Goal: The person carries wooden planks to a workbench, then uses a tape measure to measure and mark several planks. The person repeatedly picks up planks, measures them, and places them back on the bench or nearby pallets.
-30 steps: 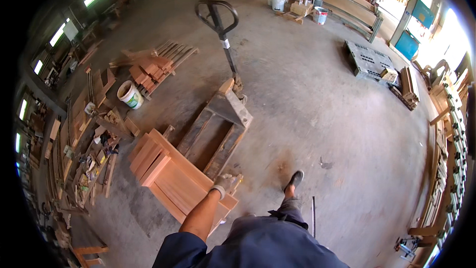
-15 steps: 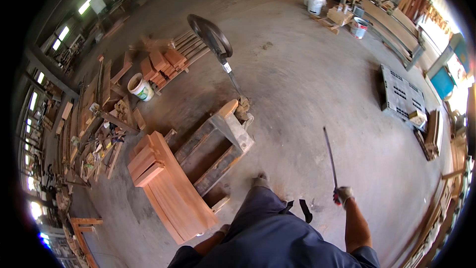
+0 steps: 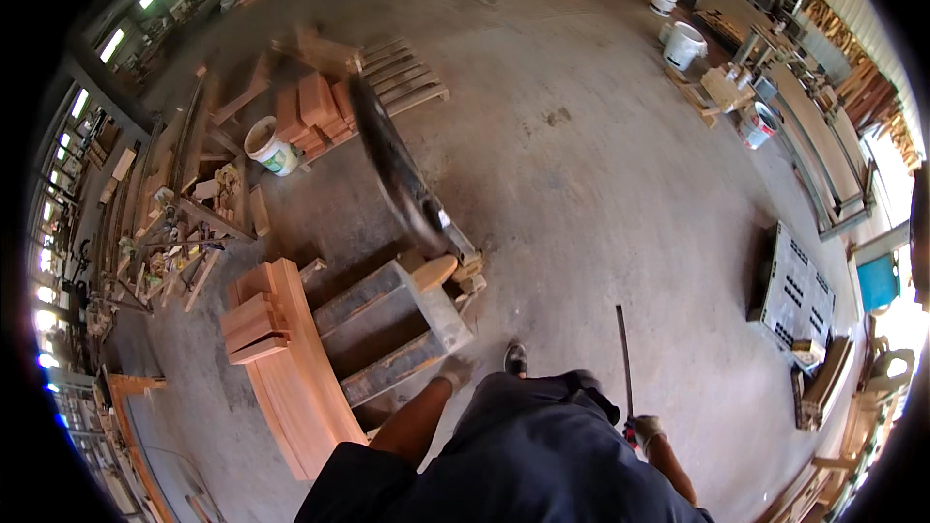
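Observation:
Gloved, my right hand (image 3: 647, 429) is closed round the red handle of a long, thin, dark tool (image 3: 623, 353), its slim shaft pointing forward over the floor. My left hand (image 3: 453, 375) hangs just right of the near fork of a pallet jack (image 3: 455, 324); motion smears its fingers, and I see nothing clearly in it. The jack's dark loop handle (image 3: 387, 155) leans up and away to the left, also blurred. Reddish-brown boards (image 3: 295, 378) lie across the forks at the left, with shorter pieces (image 3: 254, 324) stacked on top.
Beyond the jack stand a white bucket (image 3: 271, 147) and a wooden pallet (image 3: 407, 77) beside stacked reddish blocks (image 3: 315, 111). Scrap wood (image 3: 194, 223) crowds the left. On the right are a grey plastic pallet (image 3: 796, 281), buckets (image 3: 684, 46) and a long workbench (image 3: 809, 116).
My left hand has come forward from beside my body toward the jack's fork. The jack's handle has swung to the left. My right hand, still holding the tool, is lower in view.

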The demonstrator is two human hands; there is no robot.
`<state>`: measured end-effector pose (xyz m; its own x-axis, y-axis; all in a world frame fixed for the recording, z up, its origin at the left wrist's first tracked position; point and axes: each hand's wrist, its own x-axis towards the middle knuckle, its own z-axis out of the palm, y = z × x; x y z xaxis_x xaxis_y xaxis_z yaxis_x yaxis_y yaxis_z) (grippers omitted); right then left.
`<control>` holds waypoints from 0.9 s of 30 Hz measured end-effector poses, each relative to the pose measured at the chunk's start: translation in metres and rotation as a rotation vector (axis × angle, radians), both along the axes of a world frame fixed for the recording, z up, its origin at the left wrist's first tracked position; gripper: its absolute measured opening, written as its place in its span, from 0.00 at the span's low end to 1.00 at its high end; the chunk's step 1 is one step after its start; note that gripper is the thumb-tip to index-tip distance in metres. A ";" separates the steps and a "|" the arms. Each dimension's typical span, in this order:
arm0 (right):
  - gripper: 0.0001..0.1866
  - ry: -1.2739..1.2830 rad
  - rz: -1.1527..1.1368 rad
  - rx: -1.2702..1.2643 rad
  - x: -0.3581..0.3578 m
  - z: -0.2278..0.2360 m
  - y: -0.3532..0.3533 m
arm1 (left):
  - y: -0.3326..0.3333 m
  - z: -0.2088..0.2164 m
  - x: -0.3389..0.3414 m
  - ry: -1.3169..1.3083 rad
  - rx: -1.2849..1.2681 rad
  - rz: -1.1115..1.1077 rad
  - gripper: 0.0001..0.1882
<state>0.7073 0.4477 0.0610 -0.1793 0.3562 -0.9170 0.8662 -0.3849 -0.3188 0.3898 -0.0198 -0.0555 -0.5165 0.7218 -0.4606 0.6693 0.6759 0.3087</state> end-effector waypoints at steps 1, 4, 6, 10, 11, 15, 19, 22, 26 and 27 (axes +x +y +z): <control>0.12 0.003 -0.025 -0.017 -0.011 0.002 0.007 | 0.020 0.011 -0.036 -0.044 0.081 0.132 0.17; 0.14 0.007 0.689 0.124 -0.034 -0.010 0.057 | 0.085 0.062 -0.119 -0.359 0.309 0.637 0.17; 0.13 -0.049 0.672 0.100 -0.067 -0.035 0.099 | 0.107 0.089 -0.155 -0.113 0.351 0.550 0.15; 0.12 -0.068 0.701 0.039 -0.197 -0.058 0.184 | 0.100 0.047 -0.168 0.119 0.039 0.370 0.12; 0.12 -0.065 0.665 0.014 -0.239 -0.062 0.204 | 0.100 0.040 -0.167 0.066 -0.062 0.387 0.11; 0.12 -0.045 0.505 -0.093 -0.420 -0.077 0.285 | 0.088 -0.010 -0.108 -0.413 -0.265 0.823 0.16; 0.12 -0.058 0.676 0.055 -0.630 -0.060 0.330 | 0.144 0.011 -0.089 -0.405 -0.287 0.662 0.23; 0.11 0.102 0.818 0.097 -0.781 -0.032 0.313 | 0.206 0.034 -0.096 -0.593 -0.034 1.109 0.21; 0.10 0.340 0.915 0.140 -0.924 -0.021 0.247 | 0.248 0.010 -0.127 -0.695 -0.026 1.330 0.21; 0.10 0.330 0.955 0.093 -0.948 -0.024 0.234 | 0.255 0.003 -0.147 -0.700 -0.022 1.365 0.21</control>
